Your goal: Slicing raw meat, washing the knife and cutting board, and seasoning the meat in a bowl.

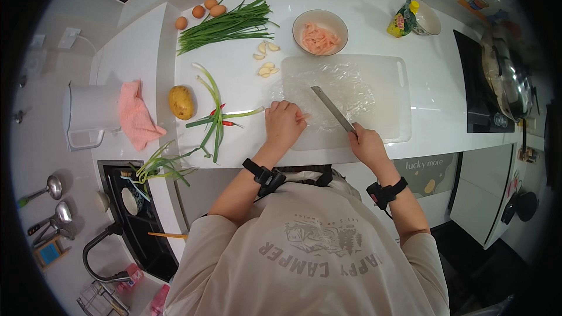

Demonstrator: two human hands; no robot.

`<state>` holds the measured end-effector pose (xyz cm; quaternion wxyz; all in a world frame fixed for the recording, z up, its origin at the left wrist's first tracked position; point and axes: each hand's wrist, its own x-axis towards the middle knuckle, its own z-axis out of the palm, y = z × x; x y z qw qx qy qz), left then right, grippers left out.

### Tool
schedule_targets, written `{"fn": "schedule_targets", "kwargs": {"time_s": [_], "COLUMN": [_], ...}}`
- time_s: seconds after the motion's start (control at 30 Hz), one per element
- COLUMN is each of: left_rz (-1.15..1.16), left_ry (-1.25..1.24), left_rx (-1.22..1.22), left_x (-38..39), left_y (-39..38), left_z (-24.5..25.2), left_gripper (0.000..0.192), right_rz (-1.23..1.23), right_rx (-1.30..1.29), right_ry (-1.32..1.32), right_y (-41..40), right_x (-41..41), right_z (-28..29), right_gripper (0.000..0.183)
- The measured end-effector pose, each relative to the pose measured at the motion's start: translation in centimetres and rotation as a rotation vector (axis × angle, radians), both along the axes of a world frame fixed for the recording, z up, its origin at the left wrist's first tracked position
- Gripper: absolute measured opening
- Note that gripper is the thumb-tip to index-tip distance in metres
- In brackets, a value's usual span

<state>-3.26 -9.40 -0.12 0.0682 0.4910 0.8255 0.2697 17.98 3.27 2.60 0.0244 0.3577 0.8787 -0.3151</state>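
My right hand (pixel 369 144) grips the handle of a kitchen knife (pixel 330 106), its blade slanting up and left above a translucent cutting board (pixel 390 109). At the board's left edge my left hand (pixel 284 123) is curled, with a small pale pink strip of raw meat (pixel 307 116) at its fingertips. Crumpled clear plastic film (pixel 347 81) covers much of the board. Behind the board stands a bowl (pixel 298 19) with pale pink meat strips (pixel 320 38). Peeled garlic cloves (pixel 268 69) lie left of the board.
Scallions (pixel 215 96) crossed with red chillies (pixel 228 123), a potato (pixel 181 102), green chives (pixel 228 26) and several eggs (pixel 198 12) lie leftward. A sink (pixel 145 245) is at lower left. Rightward are a seasoning pouch (pixel 401 22), a bowl (pixel 429 19) and a cooktop (pixel 472 92) with a lidded pan (pixel 511 79).
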Motion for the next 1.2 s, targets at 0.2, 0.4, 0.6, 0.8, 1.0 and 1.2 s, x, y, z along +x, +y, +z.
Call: {"fn": "schedule_targets", "kwargs": {"time_s": [0.2,0.4,0.6,0.8,1.0,1.2], "left_rz": [0.044,0.176,0.139,0.095,0.122,0.139], "left_ry": [-0.271,-0.683,-0.755,-0.672,-0.623,-0.628], "left_rx": [0.092,0.158,0.138,0.133,0.15,0.204], "left_x": [-3.2,-6.1,-5.1,-4.3,-4.9,-5.5], "left_y": [-1.5,-2.3,-1.0,-0.1,0.0,0.1], "left_z": [2.5,3.1,3.1,3.3,4.4,5.0], "left_gripper": [0.016,0.012,0.013,0.016,0.013,0.01], "right_rz": [-0.043,-0.257,-0.379,-0.223,0.032,0.24], "right_rx": [-0.051,-0.023,0.093,-0.031,-0.012,0.073], "right_ry": [0.05,0.164,0.14,0.049,-0.005,-0.113], "right_y": [0.4,2.4,4.6,1.5,-2.7,-3.4], "right_x": [0.8,3.2,5.6,3.6,-1.2,-3.4], "right_z": [0.2,0.5,-0.2,0.1,0.3,0.6], "right_gripper": [0.017,0.019,0.018,0.016,0.018,0.017]}}
